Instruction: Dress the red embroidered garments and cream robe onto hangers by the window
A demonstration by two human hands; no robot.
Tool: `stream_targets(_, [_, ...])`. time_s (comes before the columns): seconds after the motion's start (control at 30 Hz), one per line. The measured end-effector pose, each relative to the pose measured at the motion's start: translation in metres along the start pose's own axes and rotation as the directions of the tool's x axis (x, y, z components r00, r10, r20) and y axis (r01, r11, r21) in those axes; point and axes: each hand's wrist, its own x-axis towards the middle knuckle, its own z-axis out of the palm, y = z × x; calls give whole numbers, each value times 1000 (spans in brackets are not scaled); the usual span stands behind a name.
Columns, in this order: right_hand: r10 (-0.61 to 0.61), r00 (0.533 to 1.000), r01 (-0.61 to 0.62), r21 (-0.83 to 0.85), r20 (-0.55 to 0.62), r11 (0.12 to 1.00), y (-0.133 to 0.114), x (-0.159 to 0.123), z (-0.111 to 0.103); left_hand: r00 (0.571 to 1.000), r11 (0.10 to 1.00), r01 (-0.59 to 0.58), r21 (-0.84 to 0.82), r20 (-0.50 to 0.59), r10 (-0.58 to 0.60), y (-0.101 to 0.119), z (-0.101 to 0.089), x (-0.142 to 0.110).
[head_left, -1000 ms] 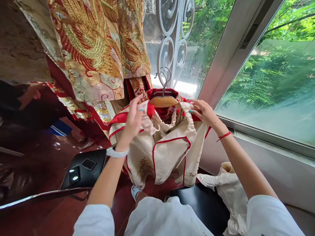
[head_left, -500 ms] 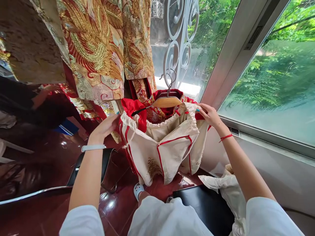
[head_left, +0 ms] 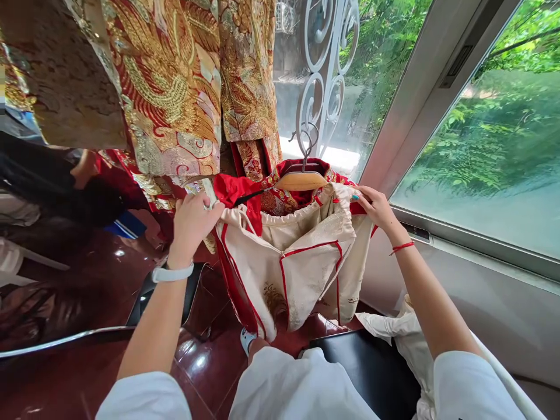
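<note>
Garment (head_left: pixel 259 274) before the grille (head_left: pixel 329 73), window (head_left: pixel 490 157) to the right.

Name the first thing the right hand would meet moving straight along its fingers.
Likely the gathered cream waistband, already at the fingertips of the right hand, though depth is unclear.

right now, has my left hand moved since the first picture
Yes, your left hand is now farther left of the white window grille.

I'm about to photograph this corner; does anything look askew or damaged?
White cloth lies crumpled at the edge of the black seat, and red fabric sits bunched beside the left hand; both look untidy rather than smooth. No damage shows.
</note>
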Motion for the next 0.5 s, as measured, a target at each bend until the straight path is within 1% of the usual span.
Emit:
stream_targets(0.03, [1, 1000, -1, -6, -7, 1000, 1, -1, 2, 997, 997, 6, 78, 77, -12, -1, -5, 1])
stream_targets(0.07, [0, 1000, 0, -15, -17, 1000, 2, -2, 4, 986, 996, 38, 79, 156, -50, -3, -7, 2])
stream_targets(0.1, [-3, 1000, 2, -25, -29, 1000, 3, -2, 6, 970, 994, 107, 11, 220, -107, -5, -9, 3])
stream_targets(0.13, [-9, 999, 8, -34, -36, 999, 3, -3, 8, 953, 973, 202, -112, 253, -169, -9, -8, 3])
stream_targets(0.17, [-17, 999, 16, -40, -39, 999, 4, -3, 10, 940, 917, 296, -266, 253, -229, -12, -6, 3])
stream_targets(0.2, [-25, 999, 24, -40, -34, 999, 5, -4, 11, 930, 828, 361, -429, 228, -288, -16, -4, 2])
stream_targets(0.23, [-31, 999, 30, -34, -21, 999, 5, -4, 12, 919, 714, 389, -582, 191, -345, -20, -1, 1])
stream_targets(0.27, [-33, 999, 33, -23, -4, 999, 5, -4, 12, 905, 601, 383, -701, 155, -395, -23, 2, 0])
stream_targets(0.3, [-31, 999, 31, -13, 14, 999, 5, -3, 12, 892, 506, 361, -783, 132, -433, -27, 4, -2])
stream_targets(0.33, [-24, 999, 25, -7, 31, 1000, 3, -3, 12, 880, 437, 340, -833, 118, -459, -31, 6, -5])
stream_targets(0.37, [-15, 999, 16, -8, 48, 1000, 1, -3, 11, 870, 387, 327, -862, 115, -480, -36, 7, -8])
stream_targets(0.43, [1, 996, 2, -32, 86, 999, -4, -4, 8, 840, 319, 343, -883, 136, -526, -46, 9, -19])
stream_targets(0.5, [2, 992, 8, -75, 128, 997, -12, -5, 7, 809, 268, 363, -893, 160, -565, -57, 11, -37])
